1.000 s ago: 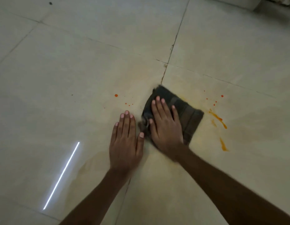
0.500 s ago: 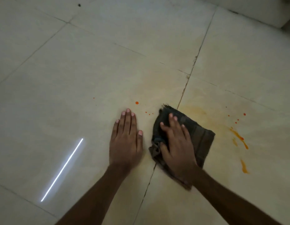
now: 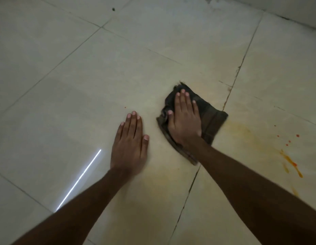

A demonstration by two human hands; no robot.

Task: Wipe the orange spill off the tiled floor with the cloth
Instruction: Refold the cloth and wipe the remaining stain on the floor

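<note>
The right hand [image 3: 184, 119] presses flat, fingers straight, on the cloth [image 3: 209, 119], left of the grout line. The left hand [image 3: 129, 145] lies flat beside the cloth; the orange spill [image 3: 291, 163] streaks right of it.

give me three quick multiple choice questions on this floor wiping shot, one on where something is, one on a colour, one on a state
1. Where do the thick orange streaks lie relative to the cloth?
A. to its right
B. to its left
C. beneath it

2. What colour is the cloth?
A. white
B. dark brown
C. bright blue

3. What is the left hand doing?
A. gripping the cloth
B. raised in the air
C. resting flat on the tile

Key: 1 A, streaks sit far right of the cloth. 2 B, dark fabric shows under the right hand. 3 C, fingers straight, palm down, apart from the cloth.
</note>
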